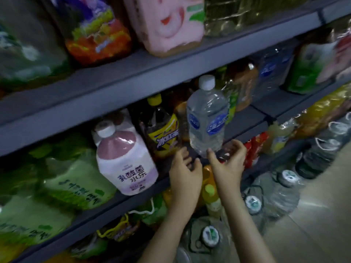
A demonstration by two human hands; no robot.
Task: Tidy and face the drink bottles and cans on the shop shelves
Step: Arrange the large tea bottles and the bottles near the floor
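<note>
A clear water bottle (207,120) with a white cap and blue labels stands at the front edge of the middle shelf (133,73). My right hand (228,164) is at its base, thumb on the front and fingers curled round the right side. My left hand (185,168) rests at the shelf edge just left of the bottle, fingers loosely curled and holding nothing. Left of the water bottle stand a dark iced-tea bottle (161,128) with a yellow cap and a pink-and-white yoghurt-drink jug (125,160). Orange and brown drink bottles (245,86) stand behind to the right.
Green shrink-wrapped packs (62,179) fill the shelf at the left. The top shelf holds a pink jug (167,23) and colourful packs. Below my hands stand yellow-capped bottles (210,196), and large water jugs (273,194) sit on the floor. Tiled floor (322,215) lies to the right.
</note>
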